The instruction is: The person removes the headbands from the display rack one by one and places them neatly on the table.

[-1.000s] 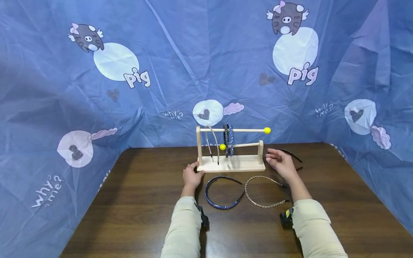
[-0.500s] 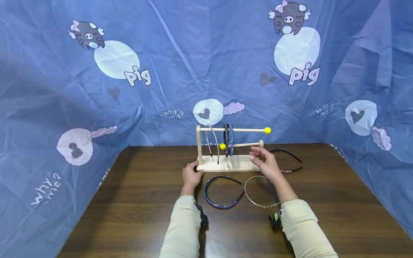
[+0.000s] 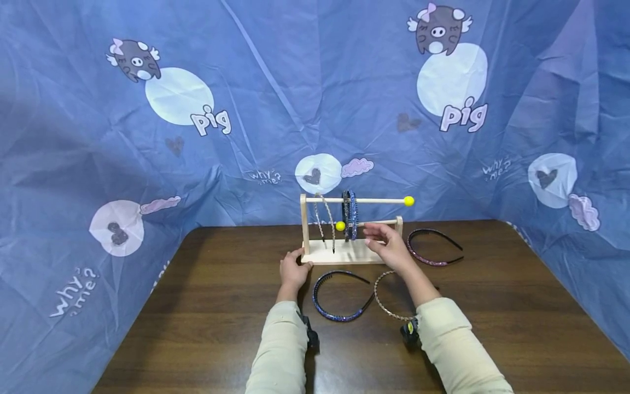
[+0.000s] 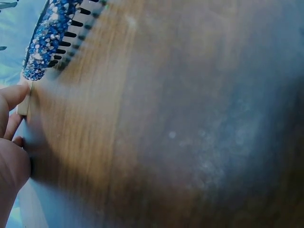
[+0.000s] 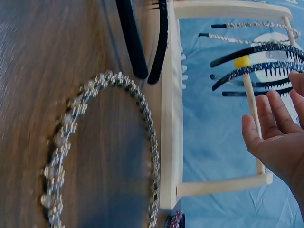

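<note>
A pale wooden headband stand [image 3: 320,255] stands on the table, with an upper and a lower rod. My left hand [image 3: 292,272] holds the left end of its base; the left wrist view shows thumb and fingers about the wood [image 4: 23,105]. On the upper rod hang a braided light headband [image 3: 328,218], a dark glittery headband [image 3: 345,207] and a blue glittery headband [image 3: 353,213]. Just right of the blue one is my right hand [image 3: 394,250], over the base in the head view. Its fingers are loosely extended and hold nothing.
In front of the stand lie a blue headband [image 3: 339,318] and a beaded gold headband [image 3: 378,300], the latter partly behind the right forearm. A pink-and-black headband [image 3: 428,261] lies to the right. Yellow balls cap the upper rod [image 3: 409,201] and the lower rod [image 3: 340,225].
My right hand has moved left from beside the pink-and-black headband to the hanging headbands, uncovering the pink one. The left hand stays at the base.
</note>
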`<action>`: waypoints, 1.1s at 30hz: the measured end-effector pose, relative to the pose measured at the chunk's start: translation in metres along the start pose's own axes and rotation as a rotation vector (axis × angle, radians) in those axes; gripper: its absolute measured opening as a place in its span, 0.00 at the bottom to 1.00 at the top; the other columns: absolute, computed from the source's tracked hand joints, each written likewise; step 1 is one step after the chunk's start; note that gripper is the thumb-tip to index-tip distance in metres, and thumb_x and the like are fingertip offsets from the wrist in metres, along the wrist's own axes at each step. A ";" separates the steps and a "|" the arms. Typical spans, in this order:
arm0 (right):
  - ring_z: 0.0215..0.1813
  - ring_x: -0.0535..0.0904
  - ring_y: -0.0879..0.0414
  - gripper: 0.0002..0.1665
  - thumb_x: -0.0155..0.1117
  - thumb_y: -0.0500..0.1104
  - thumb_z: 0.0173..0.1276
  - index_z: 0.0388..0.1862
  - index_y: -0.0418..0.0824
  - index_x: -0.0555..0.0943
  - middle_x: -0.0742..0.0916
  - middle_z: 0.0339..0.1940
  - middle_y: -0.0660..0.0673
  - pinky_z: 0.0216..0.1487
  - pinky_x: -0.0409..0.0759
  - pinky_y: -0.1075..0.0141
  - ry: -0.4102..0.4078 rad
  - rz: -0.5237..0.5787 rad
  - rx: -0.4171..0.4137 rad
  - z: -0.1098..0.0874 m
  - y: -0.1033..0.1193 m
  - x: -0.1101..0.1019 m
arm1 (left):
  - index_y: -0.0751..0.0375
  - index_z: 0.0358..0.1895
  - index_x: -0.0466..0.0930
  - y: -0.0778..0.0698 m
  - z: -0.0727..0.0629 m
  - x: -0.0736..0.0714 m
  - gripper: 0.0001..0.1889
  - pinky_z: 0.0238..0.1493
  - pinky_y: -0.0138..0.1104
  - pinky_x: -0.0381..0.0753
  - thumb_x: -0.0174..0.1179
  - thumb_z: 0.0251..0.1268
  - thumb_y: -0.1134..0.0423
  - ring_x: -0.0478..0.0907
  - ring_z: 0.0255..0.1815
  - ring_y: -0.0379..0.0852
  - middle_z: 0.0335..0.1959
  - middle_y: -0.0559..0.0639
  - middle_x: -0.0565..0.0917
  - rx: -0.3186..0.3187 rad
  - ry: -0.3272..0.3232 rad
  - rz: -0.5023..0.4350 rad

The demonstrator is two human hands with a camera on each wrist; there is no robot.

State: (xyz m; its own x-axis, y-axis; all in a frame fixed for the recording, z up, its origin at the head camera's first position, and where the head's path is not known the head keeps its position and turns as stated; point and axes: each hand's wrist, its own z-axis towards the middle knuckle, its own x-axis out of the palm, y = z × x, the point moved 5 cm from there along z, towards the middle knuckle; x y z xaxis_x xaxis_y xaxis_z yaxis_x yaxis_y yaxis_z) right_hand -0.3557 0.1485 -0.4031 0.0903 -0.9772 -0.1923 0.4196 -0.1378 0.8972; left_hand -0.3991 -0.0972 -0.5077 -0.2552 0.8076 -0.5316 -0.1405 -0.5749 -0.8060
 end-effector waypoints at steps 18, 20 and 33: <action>0.44 0.76 0.39 0.20 0.58 0.23 0.59 0.51 0.19 0.70 0.80 0.40 0.25 0.39 0.74 0.72 -0.041 -0.028 0.032 0.006 -0.007 0.022 | 0.66 0.51 0.79 -0.001 0.001 0.000 0.22 0.67 0.53 0.47 0.68 0.48 0.71 0.63 0.63 0.64 0.52 0.62 0.78 -0.006 0.002 0.015; 0.42 0.77 0.43 0.19 0.58 0.23 0.59 0.50 0.20 0.71 0.81 0.38 0.27 0.40 0.74 0.71 -0.057 -0.037 0.036 0.007 -0.007 0.022 | 0.66 0.51 0.79 -0.001 0.001 0.001 0.22 0.67 0.54 0.47 0.68 0.48 0.71 0.63 0.63 0.64 0.52 0.62 0.78 -0.006 0.000 0.019; 0.33 0.73 0.60 0.13 0.57 0.22 0.58 0.44 0.21 0.72 0.79 0.31 0.34 0.37 0.73 0.74 -0.135 0.002 -0.031 0.017 -0.020 0.008 | 0.67 0.51 0.79 0.000 0.000 0.000 0.22 0.67 0.53 0.47 0.68 0.49 0.71 0.62 0.64 0.64 0.53 0.62 0.78 -0.021 0.011 0.009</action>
State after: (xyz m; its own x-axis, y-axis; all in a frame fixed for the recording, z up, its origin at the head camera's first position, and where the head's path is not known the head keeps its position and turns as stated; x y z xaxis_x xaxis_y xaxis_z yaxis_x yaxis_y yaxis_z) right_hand -0.3784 0.1404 -0.4158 -0.0300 -0.9907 -0.1330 0.4475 -0.1323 0.8844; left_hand -0.3986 -0.0973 -0.5075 -0.2461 0.8041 -0.5412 -0.1186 -0.5791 -0.8066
